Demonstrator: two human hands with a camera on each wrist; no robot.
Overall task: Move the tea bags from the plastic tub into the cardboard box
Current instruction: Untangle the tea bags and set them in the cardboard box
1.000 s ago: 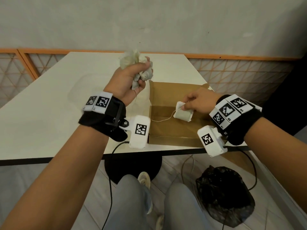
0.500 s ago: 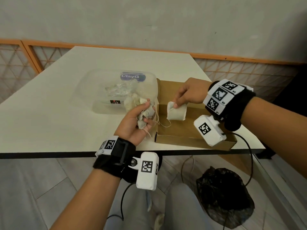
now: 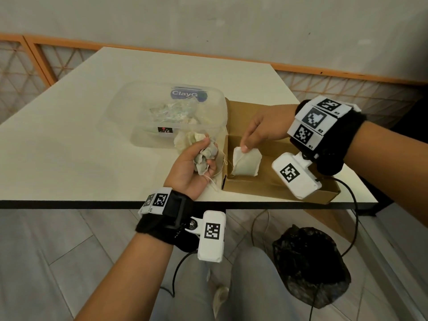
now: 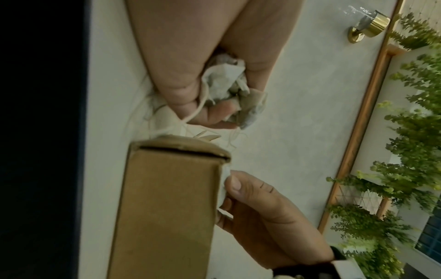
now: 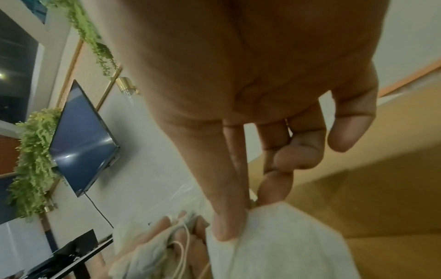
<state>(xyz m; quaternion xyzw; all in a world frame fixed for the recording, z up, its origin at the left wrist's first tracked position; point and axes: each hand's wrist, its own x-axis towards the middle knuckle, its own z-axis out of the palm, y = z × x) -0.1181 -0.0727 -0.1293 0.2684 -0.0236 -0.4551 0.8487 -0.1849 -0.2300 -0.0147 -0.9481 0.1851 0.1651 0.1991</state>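
Observation:
A clear plastic tub (image 3: pixel 139 107) with several tea bags inside stands on the table, left of the open cardboard box (image 3: pixel 266 184). My left hand (image 3: pixel 196 161) rests on the table between tub and box and grips a crumpled bunch of tea bags (image 3: pixel 205 159) (image 4: pixel 224 83), with strings hanging from it. My right hand (image 3: pixel 257 133) pinches the top corner of one white tea bag (image 3: pixel 246 164) (image 5: pixel 281 243), which hangs upright inside the box at its left end.
The white table (image 3: pixel 69 140) ends in a dark front edge close to my wrists. A black rubbish bag (image 3: pixel 310 267) sits on the floor below right. Cables hang under the table. An orange lattice rail (image 3: pixel 34 63) runs behind.
My left hand came down with its bunch of tea bags from above the table to rest beside the box. My right hand lowered its single tea bag deeper into the box.

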